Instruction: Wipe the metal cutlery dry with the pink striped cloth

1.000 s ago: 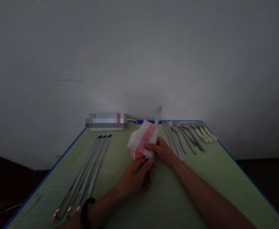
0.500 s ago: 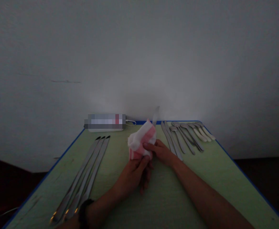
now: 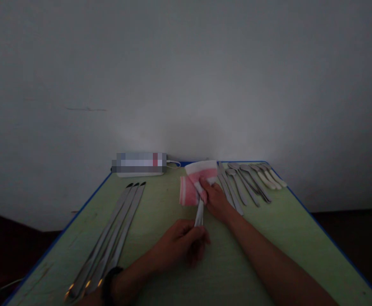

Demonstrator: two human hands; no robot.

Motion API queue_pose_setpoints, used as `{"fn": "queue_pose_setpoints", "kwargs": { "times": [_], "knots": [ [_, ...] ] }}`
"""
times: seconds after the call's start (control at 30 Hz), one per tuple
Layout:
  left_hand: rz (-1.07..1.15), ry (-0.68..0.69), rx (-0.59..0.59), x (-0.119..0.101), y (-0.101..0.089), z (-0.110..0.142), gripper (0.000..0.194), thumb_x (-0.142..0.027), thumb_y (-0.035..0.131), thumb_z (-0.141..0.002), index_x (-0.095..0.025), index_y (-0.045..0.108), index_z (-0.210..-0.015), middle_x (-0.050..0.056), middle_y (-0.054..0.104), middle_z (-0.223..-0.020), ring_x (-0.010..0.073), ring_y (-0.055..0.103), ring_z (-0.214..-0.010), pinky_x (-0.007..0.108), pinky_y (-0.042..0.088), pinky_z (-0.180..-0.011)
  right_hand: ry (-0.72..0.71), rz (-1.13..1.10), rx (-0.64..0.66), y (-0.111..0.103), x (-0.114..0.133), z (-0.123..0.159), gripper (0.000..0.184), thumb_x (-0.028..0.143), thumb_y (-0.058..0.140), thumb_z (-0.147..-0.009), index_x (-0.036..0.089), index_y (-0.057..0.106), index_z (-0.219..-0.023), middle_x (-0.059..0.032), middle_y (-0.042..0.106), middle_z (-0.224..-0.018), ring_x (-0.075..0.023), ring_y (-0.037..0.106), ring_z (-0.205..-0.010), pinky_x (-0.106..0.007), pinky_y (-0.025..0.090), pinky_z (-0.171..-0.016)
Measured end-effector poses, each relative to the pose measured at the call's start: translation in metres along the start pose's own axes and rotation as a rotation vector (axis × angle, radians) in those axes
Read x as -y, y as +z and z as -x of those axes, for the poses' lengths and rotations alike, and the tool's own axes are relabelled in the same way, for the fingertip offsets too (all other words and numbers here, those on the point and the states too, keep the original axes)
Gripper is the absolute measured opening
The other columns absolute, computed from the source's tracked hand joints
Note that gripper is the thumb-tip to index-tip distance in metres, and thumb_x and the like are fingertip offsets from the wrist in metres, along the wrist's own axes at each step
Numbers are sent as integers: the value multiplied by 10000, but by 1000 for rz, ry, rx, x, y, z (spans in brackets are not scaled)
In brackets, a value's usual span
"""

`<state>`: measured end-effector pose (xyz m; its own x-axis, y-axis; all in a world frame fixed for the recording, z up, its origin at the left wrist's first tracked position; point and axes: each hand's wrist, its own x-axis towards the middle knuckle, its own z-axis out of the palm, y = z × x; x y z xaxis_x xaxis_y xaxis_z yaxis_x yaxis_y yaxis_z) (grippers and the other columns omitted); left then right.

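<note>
In the head view, my left hand (image 3: pixel 186 240) is closed around the lower end of a metal table knife (image 3: pixel 199 213), low over the middle of the table. Part of its handle shows between my hands, pointing away from me. My right hand (image 3: pixel 217 199) pinches a pink and white cloth (image 3: pixel 201 172) folded around the upper part of the knife, thumb on top. The cloth hides the blade, and one flap of it hangs out to the left.
Three long metal utensils (image 3: pixel 122 221) lie side by side on the left. To the right are table knives (image 3: pixel 229 189), several spoons (image 3: pixel 241 185) and white-handled cutlery (image 3: pixel 270 180). A blurred-out box (image 3: pixel 139 165) with a cable stands at the back of the green table (image 3: pixel 160 199), against the wall.
The knife and my left hand have come back toward me, baring part of the handle. The blade tip that stuck out beyond the cloth is now covered. The cloth has spread out.
</note>
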<state>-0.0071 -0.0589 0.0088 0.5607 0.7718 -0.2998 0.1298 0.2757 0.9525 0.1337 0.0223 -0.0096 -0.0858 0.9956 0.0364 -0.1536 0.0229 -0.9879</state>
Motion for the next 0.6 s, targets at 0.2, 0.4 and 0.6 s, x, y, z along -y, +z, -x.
{"fn": "queue_pose_setpoints", "kwargs": {
  "times": [0.2, 0.4, 0.6],
  "knots": [
    [272, 56, -199, 6, -4, -11, 299, -445, 396, -859, -177, 497, -945, -90, 416, -508, 74, 404, -312, 163, 279, -287, 86, -125, 202, 3, 2, 4, 267, 398, 707, -654, 154, 614, -711, 22, 559, -595, -108, 487, -570, -230, 372, -545],
    [78, 95, -290, 4, 6, -7, 338, -474, 362, -881, -176, 510, -942, -101, 303, -524, 60, 285, -359, 176, 256, -348, 65, -476, 40, 6, 0, -11, 326, 515, 553, -756, 203, 614, -827, -18, 645, -762, -172, 591, -835, -303, 473, -769],
    [-99, 179, -380, 0, 12, -1, 269, -408, 479, -839, -186, 534, -980, -47, 421, -602, 108, 414, -536, 202, 322, -473, 168, -718, -30, 7, -2, -15, 201, 379, 620, -750, 187, 615, -811, -27, 664, -771, -173, 606, -794, -296, 488, -732]
  ]
}}
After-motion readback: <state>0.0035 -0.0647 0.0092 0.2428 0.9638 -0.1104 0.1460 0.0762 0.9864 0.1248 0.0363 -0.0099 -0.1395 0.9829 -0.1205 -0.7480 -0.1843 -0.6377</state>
